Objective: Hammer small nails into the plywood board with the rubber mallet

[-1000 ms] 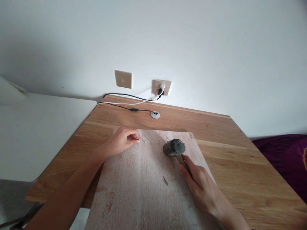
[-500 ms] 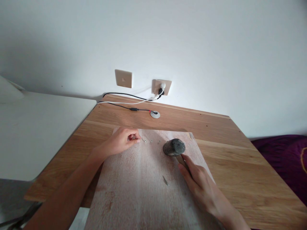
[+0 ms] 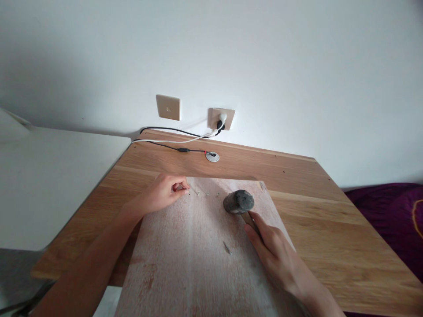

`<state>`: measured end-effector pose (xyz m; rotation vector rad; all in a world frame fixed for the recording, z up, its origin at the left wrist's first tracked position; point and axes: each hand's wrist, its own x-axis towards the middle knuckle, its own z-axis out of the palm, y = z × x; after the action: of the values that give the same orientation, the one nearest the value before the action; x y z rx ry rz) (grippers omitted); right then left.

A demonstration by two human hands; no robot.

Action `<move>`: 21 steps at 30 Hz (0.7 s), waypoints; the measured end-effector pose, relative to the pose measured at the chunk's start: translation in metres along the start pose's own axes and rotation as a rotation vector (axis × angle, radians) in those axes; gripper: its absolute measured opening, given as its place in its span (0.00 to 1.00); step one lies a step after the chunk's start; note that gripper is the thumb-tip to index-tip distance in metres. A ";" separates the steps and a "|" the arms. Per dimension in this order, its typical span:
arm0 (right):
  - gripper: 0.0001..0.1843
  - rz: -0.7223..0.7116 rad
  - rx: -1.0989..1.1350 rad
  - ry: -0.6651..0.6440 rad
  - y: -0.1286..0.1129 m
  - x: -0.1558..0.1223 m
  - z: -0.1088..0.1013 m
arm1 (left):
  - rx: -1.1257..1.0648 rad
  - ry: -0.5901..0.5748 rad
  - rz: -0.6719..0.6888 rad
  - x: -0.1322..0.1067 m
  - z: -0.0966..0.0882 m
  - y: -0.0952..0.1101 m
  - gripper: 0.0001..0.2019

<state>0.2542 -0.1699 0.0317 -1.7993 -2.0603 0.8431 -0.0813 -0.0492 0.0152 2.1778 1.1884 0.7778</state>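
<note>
A loose nail [image 3: 227,248] lies on the board [image 3: 198,273] beside the right hand [image 3: 274,255].

Left hand [image 3: 165,193] at 8 o'clock, fingertips pinched; right hand [image 3: 274,253] at 5 o'clock, fingers curled, forearms outstretched.

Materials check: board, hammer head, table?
Board: wood, likely plywood, with a worn whitish wash; grain and reddish streaks show through.
Hammer head: dark grey, matte, rounded and mottled; rubber or stone, cannot tell.
Table: oak-look wood, smooth satin finish, plank seams visible; solid or veneer unclear.
</note>
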 end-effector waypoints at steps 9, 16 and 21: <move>0.31 0.012 -0.013 0.030 0.000 -0.001 0.001 | -0.021 0.040 -0.025 0.001 0.007 0.000 0.05; 0.33 0.027 -0.017 0.019 0.004 -0.001 0.003 | -0.039 0.037 -0.039 0.001 0.010 0.004 0.05; 0.34 0.039 -0.006 0.016 0.003 -0.002 0.003 | -0.066 0.012 -0.031 0.002 0.009 0.007 0.05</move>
<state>0.2558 -0.1728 0.0278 -1.8489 -2.0259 0.8310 -0.0706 -0.0524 0.0141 2.0993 1.1832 0.8072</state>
